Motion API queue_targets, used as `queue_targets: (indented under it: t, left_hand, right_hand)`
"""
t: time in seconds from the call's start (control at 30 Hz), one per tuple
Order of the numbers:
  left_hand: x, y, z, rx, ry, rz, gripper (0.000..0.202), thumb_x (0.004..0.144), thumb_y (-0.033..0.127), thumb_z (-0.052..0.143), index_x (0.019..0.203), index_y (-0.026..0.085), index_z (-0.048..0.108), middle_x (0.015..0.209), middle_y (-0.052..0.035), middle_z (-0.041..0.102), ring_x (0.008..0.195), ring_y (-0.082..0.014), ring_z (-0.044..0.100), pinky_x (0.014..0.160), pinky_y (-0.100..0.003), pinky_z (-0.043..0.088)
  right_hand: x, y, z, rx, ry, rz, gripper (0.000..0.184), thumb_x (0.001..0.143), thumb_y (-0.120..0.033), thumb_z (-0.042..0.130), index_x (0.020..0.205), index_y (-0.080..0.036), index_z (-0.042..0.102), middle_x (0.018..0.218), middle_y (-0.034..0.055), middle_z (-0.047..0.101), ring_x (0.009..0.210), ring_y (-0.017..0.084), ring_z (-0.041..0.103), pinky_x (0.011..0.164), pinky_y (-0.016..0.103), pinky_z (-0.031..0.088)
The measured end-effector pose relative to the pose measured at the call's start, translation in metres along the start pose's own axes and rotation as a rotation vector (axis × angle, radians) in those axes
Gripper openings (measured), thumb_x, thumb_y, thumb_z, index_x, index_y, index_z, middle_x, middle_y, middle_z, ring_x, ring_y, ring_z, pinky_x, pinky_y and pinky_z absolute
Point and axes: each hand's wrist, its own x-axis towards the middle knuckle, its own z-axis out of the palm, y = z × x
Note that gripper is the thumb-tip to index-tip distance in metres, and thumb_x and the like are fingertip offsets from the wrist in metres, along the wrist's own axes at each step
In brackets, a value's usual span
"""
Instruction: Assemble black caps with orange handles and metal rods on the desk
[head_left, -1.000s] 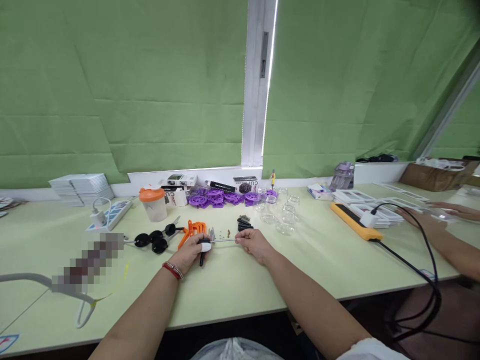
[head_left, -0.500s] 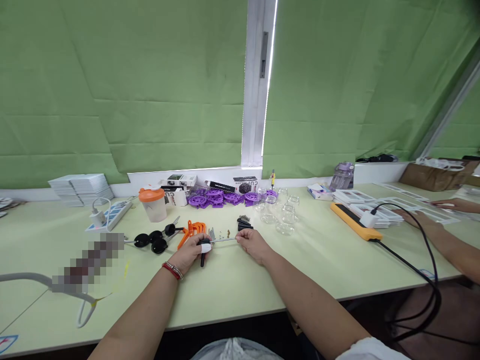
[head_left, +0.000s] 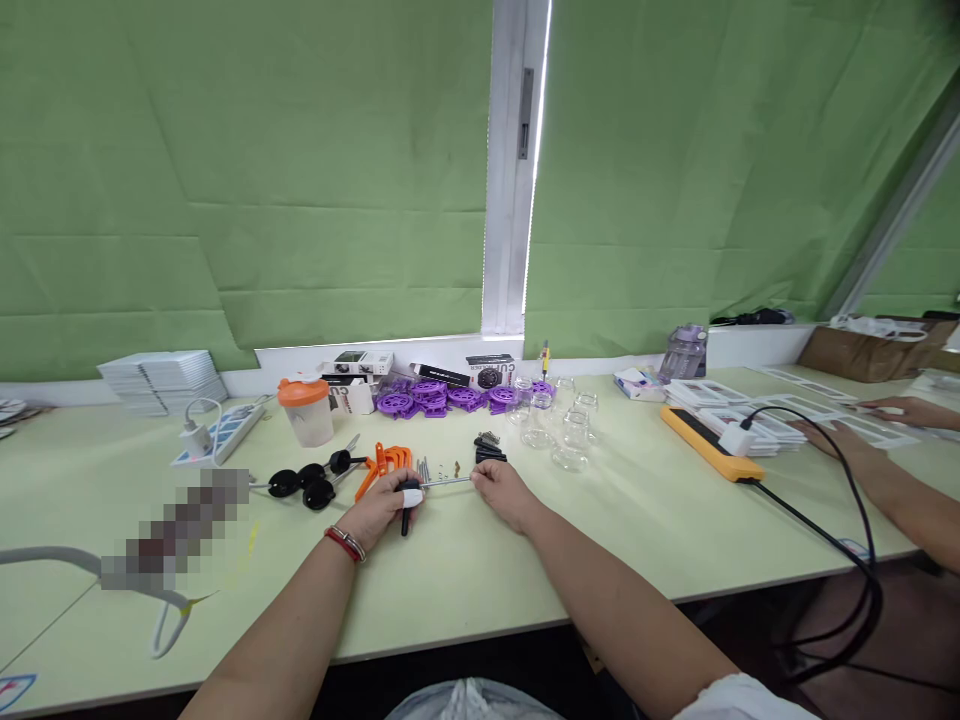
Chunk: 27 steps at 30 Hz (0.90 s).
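My left hand is closed round a small black-handled tool with a white piece on the thumb side. A thin metal rod runs from that tool to my right hand, whose fingertips pinch the rod's far end. Both hands rest low on the pale green table. Just behind them lie orange plastic parts, a few small screws and a small black part.
Black round-headed tools lie left of my hands. Further back stand an orange-lidded cup, purple wheels, clear glass jars, a power strip. Another person's hands work at right near a yellow device and black cable.
My hands hold almost the same pose; the view has shifted slightly. The other person's hands at right have moved a little over the white cards.
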Motion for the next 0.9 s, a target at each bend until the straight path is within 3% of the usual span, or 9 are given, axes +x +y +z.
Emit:
queue_targets:
  t: [0.33, 0.77, 0.9]
  left_hand:
    - [0.0003, 0.0019, 0.0013, 0.012, 0.002, 0.013, 0.026, 0.069, 0.025, 0.065, 0.089, 0.016, 0.051, 0.066, 0.0017, 0.054, 0.052, -0.0111, 0.051, 0.046, -0.022, 0.040]
    - [-0.0008, 0.0026, 0.0009, -0.007, -0.014, 0.012, 0.027, 0.068, 0.025, 0.066, 0.089, 0.015, 0.052, 0.068, 0.0010, 0.054, 0.053, -0.0116, 0.052, 0.045, -0.021, 0.040]
    - [0.0005, 0.0007, -0.0003, -0.028, -0.011, 0.013, 0.028, 0.068, 0.025, 0.066, 0.090, 0.015, 0.052, 0.069, 0.0006, 0.054, 0.053, -0.0114, 0.052, 0.046, -0.022, 0.041]
  right_hand:
    - [0.0039, 0.0073, 0.0013, -0.139, 0.000, -0.051, 0.024, 0.082, -0.041, 0.045, 0.071, -0.020, 0.046, 0.055, -0.0051, 0.038, 0.051, 0.010, 0.031, 0.048, 0.023, 0.026]
    - [0.0034, 0.0066, 0.0044, -0.108, -0.007, -0.068, 0.038, 0.085, -0.051, 0.040, 0.064, -0.020, 0.042, 0.053, -0.0047, 0.036, 0.048, 0.010, 0.030, 0.048, 0.023, 0.024]
    - [0.0015, 0.0015, 0.0051, -0.043, -0.017, -0.019, 0.038, 0.084, -0.053, 0.041, 0.067, -0.019, 0.046, 0.052, -0.0051, 0.036, 0.047, 0.009, 0.029, 0.047, 0.023, 0.024]
